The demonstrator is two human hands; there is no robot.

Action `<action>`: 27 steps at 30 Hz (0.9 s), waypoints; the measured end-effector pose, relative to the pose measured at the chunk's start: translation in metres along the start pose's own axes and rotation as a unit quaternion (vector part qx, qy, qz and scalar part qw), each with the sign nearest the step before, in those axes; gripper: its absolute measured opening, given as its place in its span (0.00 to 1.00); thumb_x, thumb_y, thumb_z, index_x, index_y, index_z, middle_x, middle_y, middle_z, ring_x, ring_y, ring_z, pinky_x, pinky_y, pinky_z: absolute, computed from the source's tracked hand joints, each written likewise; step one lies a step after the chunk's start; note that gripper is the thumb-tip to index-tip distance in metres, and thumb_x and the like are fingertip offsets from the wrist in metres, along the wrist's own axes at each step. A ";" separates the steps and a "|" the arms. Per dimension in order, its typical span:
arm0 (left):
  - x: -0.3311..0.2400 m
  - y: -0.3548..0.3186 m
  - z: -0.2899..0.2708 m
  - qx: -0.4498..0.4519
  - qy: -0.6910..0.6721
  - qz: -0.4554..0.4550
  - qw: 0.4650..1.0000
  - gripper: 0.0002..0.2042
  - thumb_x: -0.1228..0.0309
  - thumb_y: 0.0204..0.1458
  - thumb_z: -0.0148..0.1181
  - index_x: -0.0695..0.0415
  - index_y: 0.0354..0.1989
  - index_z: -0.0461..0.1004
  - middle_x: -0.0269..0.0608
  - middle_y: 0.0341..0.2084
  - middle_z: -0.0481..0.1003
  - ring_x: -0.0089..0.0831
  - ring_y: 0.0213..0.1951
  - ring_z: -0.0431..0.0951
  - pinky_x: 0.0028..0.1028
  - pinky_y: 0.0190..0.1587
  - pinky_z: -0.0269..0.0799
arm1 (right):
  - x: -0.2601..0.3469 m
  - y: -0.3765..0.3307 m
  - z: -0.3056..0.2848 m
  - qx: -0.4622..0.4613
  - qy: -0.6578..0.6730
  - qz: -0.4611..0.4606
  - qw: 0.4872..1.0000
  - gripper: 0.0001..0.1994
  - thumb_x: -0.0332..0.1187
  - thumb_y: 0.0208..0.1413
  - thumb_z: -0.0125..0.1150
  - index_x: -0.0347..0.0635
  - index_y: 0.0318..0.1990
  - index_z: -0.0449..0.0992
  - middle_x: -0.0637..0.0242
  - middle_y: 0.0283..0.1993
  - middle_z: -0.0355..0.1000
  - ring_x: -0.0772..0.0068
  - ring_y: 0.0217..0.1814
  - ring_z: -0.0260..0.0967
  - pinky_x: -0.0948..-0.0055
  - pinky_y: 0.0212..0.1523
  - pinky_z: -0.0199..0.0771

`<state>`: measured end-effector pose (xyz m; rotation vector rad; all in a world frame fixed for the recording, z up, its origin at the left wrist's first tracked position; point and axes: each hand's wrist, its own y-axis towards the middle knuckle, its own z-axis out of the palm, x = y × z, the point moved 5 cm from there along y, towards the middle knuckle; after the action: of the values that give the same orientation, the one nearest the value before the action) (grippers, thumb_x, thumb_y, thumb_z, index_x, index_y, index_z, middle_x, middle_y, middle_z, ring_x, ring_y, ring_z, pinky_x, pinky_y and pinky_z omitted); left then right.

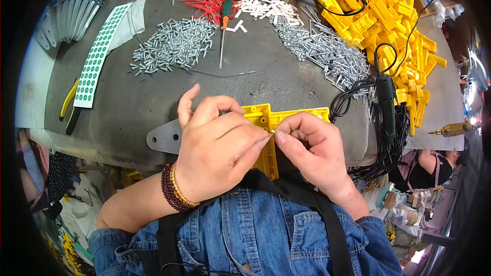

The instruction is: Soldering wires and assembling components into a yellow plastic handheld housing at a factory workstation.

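Both my hands meet over a yellow plastic housing [302, 114] at the front edge of the bench. My left hand [217, 138] is closed, thumb and forefinger pinched together at the housing's middle. In a similar pinch, my right hand [314, 148] has its fingertips almost touching the left ones. A tiny pale piece [273, 132] shows between the fingertips, too small to name. From under my left hand sticks out a flat grey metal plate [162, 137] with holes, next to the housing. My hands hide much of the housing's inside.
Beyond lie piles of short screws [174, 43], long screws [337, 59], red sleeves [207, 2] and white strips [266, 5]. A screwdriver [224, 30] points toward me. Yellow housings [388, 20] heap at right, beside a black corded tool [385, 102]. Pliers [71, 105] and a sticker sheet [99, 51] lie left.
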<state>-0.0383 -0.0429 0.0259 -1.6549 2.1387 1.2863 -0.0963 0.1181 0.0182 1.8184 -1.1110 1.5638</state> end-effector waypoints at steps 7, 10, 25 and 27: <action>-0.007 -0.003 -0.005 -0.031 0.047 0.062 0.997 0.08 0.72 0.41 0.69 0.49 0.32 0.82 0.27 0.26 0.76 0.31 0.40 0.75 0.55 0.64 0.44 | 0.011 -0.002 0.000 -0.033 -0.106 -0.091 0.990 0.04 0.26 0.55 0.61 0.35 0.32 0.75 0.77 0.20 0.66 0.91 0.19 0.58 0.84 0.20 0.57; -0.012 -0.002 -0.005 -0.062 0.087 0.070 0.992 0.05 0.71 0.42 0.63 0.49 0.29 0.79 0.25 0.26 0.75 0.28 0.38 0.75 0.57 0.61 0.48 | 0.016 -0.003 0.003 -0.047 -0.109 -0.106 0.987 0.03 0.26 0.52 0.62 0.36 0.32 0.76 0.72 0.21 0.70 0.83 0.20 0.66 0.80 0.22 0.65; -0.013 0.000 0.004 0.083 -0.025 0.030 0.996 0.10 0.77 0.42 0.64 0.54 0.34 0.72 0.36 0.30 0.70 0.41 0.45 0.72 0.53 0.63 0.48 | 0.042 -0.001 -0.009 -0.020 -0.259 -0.148 0.954 0.05 0.27 0.45 0.65 0.39 0.32 0.79 0.60 0.27 0.74 0.61 0.27 0.74 0.68 0.29 0.72; -0.013 0.001 0.003 0.091 -0.014 0.029 0.995 0.10 0.76 0.43 0.65 0.54 0.34 0.72 0.36 0.30 0.70 0.41 0.45 0.71 0.54 0.64 0.47 | 0.035 -0.004 -0.009 0.032 -0.218 -0.178 0.959 0.05 0.27 0.46 0.65 0.39 0.32 0.79 0.60 0.27 0.74 0.62 0.27 0.73 0.69 0.29 0.72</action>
<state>-0.0351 -0.0311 0.0321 -1.5046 2.2291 1.0839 -0.0976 0.1187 0.0545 2.3265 -0.8471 1.0292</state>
